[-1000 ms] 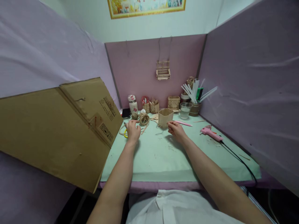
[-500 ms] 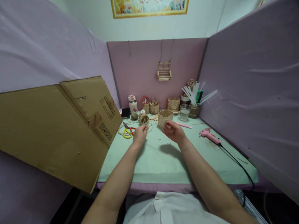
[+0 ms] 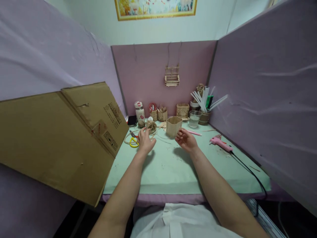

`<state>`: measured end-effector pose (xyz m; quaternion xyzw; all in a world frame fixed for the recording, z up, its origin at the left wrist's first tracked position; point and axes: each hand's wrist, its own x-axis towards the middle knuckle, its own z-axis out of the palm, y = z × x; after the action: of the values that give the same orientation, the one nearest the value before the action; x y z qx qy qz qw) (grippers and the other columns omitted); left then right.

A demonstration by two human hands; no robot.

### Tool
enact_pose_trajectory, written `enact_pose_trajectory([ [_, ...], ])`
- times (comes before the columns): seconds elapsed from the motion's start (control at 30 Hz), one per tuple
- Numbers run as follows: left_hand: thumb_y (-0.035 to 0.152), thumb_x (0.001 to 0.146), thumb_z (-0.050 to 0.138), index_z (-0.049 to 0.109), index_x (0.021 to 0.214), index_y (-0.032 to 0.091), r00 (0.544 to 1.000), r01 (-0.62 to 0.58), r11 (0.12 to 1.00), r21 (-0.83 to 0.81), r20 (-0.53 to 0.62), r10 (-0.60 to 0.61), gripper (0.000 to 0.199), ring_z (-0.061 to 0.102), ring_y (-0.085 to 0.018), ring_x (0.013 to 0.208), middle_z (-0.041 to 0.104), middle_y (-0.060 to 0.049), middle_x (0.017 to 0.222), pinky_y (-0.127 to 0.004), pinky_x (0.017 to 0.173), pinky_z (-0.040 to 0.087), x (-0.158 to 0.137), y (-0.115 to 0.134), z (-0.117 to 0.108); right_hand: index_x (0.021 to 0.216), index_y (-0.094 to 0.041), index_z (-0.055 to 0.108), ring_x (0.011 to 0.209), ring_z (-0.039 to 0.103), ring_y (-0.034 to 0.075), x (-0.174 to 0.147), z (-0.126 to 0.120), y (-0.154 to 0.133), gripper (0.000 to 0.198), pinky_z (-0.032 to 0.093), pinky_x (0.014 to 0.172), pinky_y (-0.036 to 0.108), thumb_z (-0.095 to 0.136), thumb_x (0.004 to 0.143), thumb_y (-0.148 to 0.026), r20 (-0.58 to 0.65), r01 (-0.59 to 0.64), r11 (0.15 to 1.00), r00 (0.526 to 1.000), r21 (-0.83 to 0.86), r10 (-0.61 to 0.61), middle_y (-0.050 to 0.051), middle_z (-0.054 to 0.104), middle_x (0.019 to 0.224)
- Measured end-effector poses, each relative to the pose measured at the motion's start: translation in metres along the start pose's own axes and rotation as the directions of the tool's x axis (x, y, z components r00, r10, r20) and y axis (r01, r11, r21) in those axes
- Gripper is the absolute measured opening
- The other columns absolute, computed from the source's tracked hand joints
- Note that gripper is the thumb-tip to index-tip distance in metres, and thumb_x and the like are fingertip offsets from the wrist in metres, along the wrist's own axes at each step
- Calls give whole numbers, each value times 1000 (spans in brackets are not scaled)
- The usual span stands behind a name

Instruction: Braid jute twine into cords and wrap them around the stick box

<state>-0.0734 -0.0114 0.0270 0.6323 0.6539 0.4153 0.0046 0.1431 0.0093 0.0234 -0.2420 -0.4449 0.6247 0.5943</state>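
**Hands at the twine ball and stick cup**

Change from the earlier frames: the left hand (image 3: 145,141) has moved back toward the twine ball (image 3: 151,126) and now sits just in front of it, fingers loosely spread and holding nothing that can be made out. A second ago it lay lower left, over the scissors (image 3: 134,140), which are now uncovered. The right hand (image 3: 186,139) has stayed near the stick cup (image 3: 173,125), just in front and to the right of it, raised off the mat with fingers curled narrow; whether they pinch a strand cannot be told. A thin twine strand (image 3: 163,138) runs across the mat between the two hands.

Surface: a pale green mat (image 3: 173,168) covers the table. A pink glue gun (image 3: 221,143) lies at right, its black cord trailing to the near edge. A water glass (image 3: 194,118) and small holders stand along the back.

Room: purple partitions on three sides; a cardboard box (image 3: 59,138) leans at left.
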Motion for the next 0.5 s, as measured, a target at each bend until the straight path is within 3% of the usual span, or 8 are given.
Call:
enact_pose_trajectory([
  [0.1, 23, 77, 53, 52, 118, 19, 968, -244, 944, -222, 11, 252, 41, 45, -23, 120, 52, -11, 126, -39, 104, 33, -4, 28, -3, 72, -20, 50, 49, 34, 7, -4, 9, 14, 30, 25, 48, 23, 70, 63, -40, -3, -141, 980, 990, -139, 142, -5, 43, 58],
  [0.23, 30, 82, 51, 56, 114, 20, 865, -331, 861, -387, 240, 441, 34, 53, -22, 111, 62, -9, 115, -38, 103, 34, -3, 65, -6, 68, -17, 53, 49, 35, 7, -11, 17, 24, 27, 24, 48, 22, 71, 63, -36, 110, -146, 943, 976, -300, 186, -5, 44, 54],
  [0.33, 35, 84, 49, 54, 117, 18, 830, -168, 869, -465, 410, 379, 38, 59, -20, 97, 65, -10, 107, -33, 84, 45, -3, 73, 3, 75, -17, 57, 50, 37, 6, -13, 19, 24, 25, 26, 49, 22, 70, 64, -35, 169, -139, 960, 968, -244, 183, -5, 46, 56],
  [0.5, 38, 82, 51, 61, 95, 15, 916, 9, 888, -459, 359, 177, 29, 56, -15, 71, 64, -4, 79, -26, 66, 43, -3, 47, 29, 73, -17, 57, 48, 37, 6, -11, 19, 29, 24, 24, 46, 21, 66, 64, -37, 46, -99, 948, 992, -303, 118, -4, 48, 55],
])
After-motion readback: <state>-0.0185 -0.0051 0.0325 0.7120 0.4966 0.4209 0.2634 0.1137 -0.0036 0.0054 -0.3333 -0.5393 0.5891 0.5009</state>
